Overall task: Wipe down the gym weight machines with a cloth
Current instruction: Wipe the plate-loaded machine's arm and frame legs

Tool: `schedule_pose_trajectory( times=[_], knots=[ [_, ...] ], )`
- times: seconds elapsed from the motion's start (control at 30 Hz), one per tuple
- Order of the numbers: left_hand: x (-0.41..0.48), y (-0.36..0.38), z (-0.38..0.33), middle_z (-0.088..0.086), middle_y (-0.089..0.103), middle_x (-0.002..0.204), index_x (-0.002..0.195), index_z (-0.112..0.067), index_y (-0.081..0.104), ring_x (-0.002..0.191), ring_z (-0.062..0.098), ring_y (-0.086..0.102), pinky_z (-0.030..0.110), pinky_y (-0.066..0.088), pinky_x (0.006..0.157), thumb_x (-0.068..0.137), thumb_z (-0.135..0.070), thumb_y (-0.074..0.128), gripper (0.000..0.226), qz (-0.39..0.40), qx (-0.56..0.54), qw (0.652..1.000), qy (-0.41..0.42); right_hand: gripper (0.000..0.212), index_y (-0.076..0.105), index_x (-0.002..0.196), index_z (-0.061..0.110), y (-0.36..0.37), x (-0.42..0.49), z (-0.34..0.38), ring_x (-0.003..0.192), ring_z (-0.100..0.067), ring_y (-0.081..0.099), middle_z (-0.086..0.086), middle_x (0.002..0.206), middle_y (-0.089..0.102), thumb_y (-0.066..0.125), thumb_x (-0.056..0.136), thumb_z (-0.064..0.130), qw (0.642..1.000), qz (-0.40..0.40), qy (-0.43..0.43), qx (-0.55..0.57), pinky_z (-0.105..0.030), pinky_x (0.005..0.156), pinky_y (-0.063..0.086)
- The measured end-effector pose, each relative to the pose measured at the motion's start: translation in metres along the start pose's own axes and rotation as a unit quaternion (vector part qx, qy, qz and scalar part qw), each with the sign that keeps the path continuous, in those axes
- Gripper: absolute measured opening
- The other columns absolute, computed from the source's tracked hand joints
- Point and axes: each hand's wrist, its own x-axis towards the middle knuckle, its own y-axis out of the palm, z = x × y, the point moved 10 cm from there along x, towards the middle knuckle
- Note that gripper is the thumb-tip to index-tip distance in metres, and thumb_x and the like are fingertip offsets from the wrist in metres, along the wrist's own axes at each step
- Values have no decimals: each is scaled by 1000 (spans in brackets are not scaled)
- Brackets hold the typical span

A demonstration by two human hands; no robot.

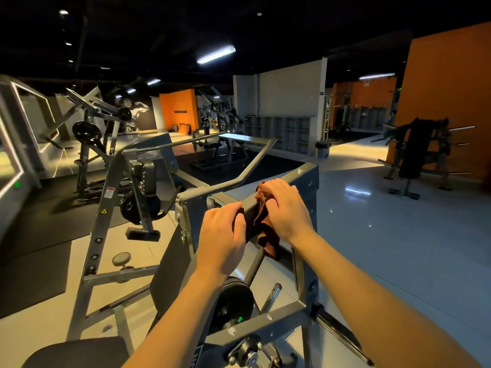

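Gripping bar w/ left hand; right hand clutching cloth.

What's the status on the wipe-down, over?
Left hand grips the bar. Right hand holds the cloth wrapped on the bar. No obstruction seen on the bar.

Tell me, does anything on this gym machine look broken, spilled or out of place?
Nothing serious stands out. The grey frame shows a few pale scuffs, likely chipped paint. The left hand grips the handle bar while the right hand holds the brown cloth on it.
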Motion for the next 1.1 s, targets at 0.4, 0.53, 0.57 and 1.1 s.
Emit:
schedule_pose_trajectory(
  times=[0.4, 0.53, 0.57, 1.1],
  knots=[
    [94, 92, -75, -9, 63, 80, 85, -27, 60, 84, 13, 56, 40, 50, 79, 99, -32, 39, 26, 110, 98, 989, -3, 46, 61, 125, 35, -56, 74, -114, 135, -22, 44, 7, 135, 58, 27, 93, 38, 997, 40, 73, 5, -54, 122, 20],
    [87, 93, -75, -9, 67, 108, 109, -24, 66, 107, 10, 55, 22, 39, 89, 105, -33, 40, 27, 82, 130, 988, 20, 43, 64, 118, 24, -55, 72, -111, 125, -20, 49, 1, 127, 60, 29, 94, 33, 995, 4, 92, 34, -51, 118, 32],
    [85, 92, -76, -10, 67, 108, 109, -24, 66, 106, 9, 54, 21, 38, 89, 105, -33, 40, 28, 76, 128, 989, 23, 40, 65, 114, 24, -49, 66, -99, 123, -18, 50, 3, 124, 61, 30, 95, 32, 997, 11, 68, 42, -50, 117, 33],
    [82, 91, -70, -10, 68, 118, 119, -29, 65, 110, 5, 54, 18, 33, 94, 108, -35, 37, 31, 47, 122, 991, -1, 38, 59, 126, 27, -29, 44, -76, 125, -11, 50, 7, 133, 58, 33, 100, 36, 993, 81, 0, 82, -42, 111, 45]
  ],
)
